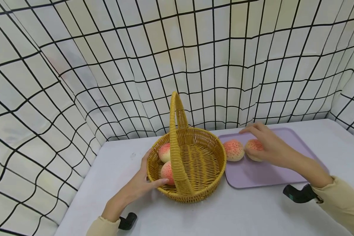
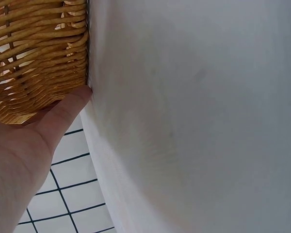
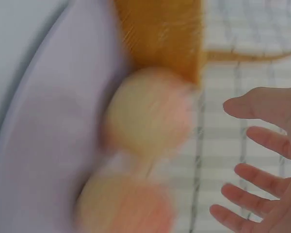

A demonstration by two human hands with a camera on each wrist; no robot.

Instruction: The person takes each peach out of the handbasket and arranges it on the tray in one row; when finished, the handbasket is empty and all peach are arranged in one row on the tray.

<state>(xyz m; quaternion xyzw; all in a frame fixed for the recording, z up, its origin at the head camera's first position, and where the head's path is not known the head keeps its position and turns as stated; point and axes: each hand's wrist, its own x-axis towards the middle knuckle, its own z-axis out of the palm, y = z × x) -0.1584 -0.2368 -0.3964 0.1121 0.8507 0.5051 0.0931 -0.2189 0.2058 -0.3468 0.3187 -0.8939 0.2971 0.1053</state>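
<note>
A yellow-brown wicker basket [image 1: 200, 195] with a tall hoop handle stands on the table. Two pink-and-cream peaches lie at its left side, one peach [image 1: 164, 152] behind the other peach [image 1: 167, 173]. My left hand [image 1: 141, 182] holds the basket's left side, its thumb at the front rim; in the left wrist view a digit reaches along the weave toward the base. On the tray, one peach [image 1: 233, 150] sits by the basket and a second peach [image 1: 253, 146] lies to its right. My right hand [image 1: 266, 144] hovers around this second one, fingers spread with nothing between them in the right wrist view.
The lilac tray [image 1: 262, 177] lies right of the basket on a white-covered table [image 1: 224, 213]. A white cloth with a black grid [image 1: 206, 65] rises behind and at both sides. Dark wrist devices [image 1: 301, 193] sit at both sleeves.
</note>
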